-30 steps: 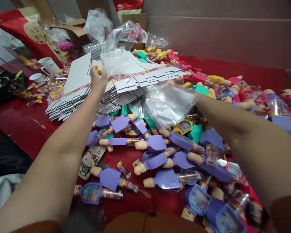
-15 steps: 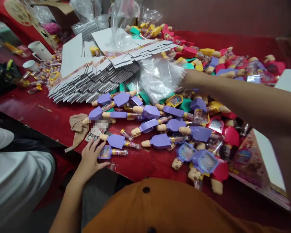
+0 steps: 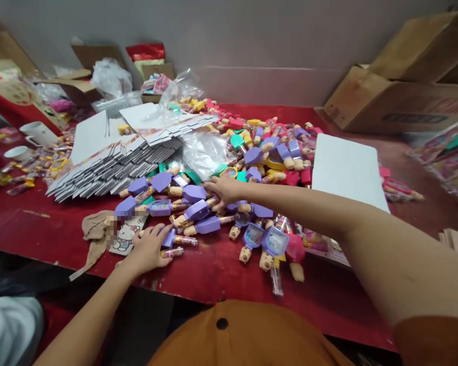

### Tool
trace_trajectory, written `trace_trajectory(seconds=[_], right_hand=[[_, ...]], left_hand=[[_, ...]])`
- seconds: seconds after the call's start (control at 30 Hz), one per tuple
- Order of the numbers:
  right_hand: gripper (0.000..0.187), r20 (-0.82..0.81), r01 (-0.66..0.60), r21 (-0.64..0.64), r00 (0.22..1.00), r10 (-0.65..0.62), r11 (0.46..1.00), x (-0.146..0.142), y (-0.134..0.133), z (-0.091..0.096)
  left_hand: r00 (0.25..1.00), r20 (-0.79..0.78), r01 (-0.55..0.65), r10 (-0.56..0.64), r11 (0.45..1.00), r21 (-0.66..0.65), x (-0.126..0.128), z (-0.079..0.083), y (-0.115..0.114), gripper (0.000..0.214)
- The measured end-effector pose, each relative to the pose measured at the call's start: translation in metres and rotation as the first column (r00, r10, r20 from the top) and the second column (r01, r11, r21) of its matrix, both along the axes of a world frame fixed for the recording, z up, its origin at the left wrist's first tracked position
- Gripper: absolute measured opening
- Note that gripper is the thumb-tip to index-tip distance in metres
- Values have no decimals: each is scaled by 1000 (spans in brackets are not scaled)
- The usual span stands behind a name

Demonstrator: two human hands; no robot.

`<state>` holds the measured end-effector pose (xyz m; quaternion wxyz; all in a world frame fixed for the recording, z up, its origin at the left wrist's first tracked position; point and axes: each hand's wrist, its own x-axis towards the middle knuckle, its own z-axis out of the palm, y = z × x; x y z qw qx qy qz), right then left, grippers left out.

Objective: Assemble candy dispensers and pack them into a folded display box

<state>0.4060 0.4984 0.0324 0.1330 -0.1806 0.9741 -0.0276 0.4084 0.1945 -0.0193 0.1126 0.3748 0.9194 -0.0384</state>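
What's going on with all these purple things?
The person's left hand is over some purple pieces near the front edge of a red table, right by a cartoon card. The right hand is at the bigger group, farther back. I can't tell whether either hand grips a piece. Behind these pieces, white cardboard is piled up beside clear plastic.

The person wears a plain rust-orange shirt with a button front. One round, dark button stands out on the cloth, and a faint vertical seam runs below it. The right sleeve, a browner shade, is short and ends above the elbow. Left grip and right grip are bare hands, with bare forearms behind them.
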Motion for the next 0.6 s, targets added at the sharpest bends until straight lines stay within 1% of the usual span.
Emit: trace_trajectory(seconds=[0.07, 0.1, 0.17, 0.27, 0.33, 0.4, 0.43, 0.5, 0.57, 0.6], right_hand=[[61, 20, 55, 26, 998, -55, 998, 0, 5, 4], [54, 26, 79, 40, 996, -80, 996, 2, 6, 5], [52, 18, 106, 53, 994, -107, 993, 8, 4, 5], [57, -21, 106, 32, 994, -106, 994, 18, -6, 6], [53, -49, 120, 13, 992, -119, 993, 24, -9, 11], [44, -93, 156, -21, 983, -157, 988, 29, -4, 22], [42, -116, 184, -46, 975, -188, 982, 31, 4, 30], [35, -148, 245, -96, 955, -257, 965, 32, 28, 50], [28, -176, 337, -205, 911, -373, 919, 31, 65, 73], [23, -191, 383, -276, 877, -441, 882, 29, 86, 84]], left_hand=[[998, -45, -36, 36, 999, 4, 6, 0, 6, 71], [997, -56, -49, 50, 999, 21, 10, -1, 8, 69], [996, -57, -66, 70, 995, 70, 15, -5, 12, 65], [997, -56, -48, 55, 992, 120, 20, -8, 17, 62], [998, -55, -26, 33, 992, 120, 21, -5, 19, 60], [999, -44, -7, 12, 994, 109, 21, 0, 21, 60], [999, -37, -4, 8, 995, 102, 21, 3, 22, 60], [1000, -15, -2, 3, 996, 92, 19, 9, 23, 62], [1000, 18, -11, 10, 996, 93, 16, 17, 24, 64], [999, 40, -16, 12, 995, 100, 14, 21, 25, 65]])
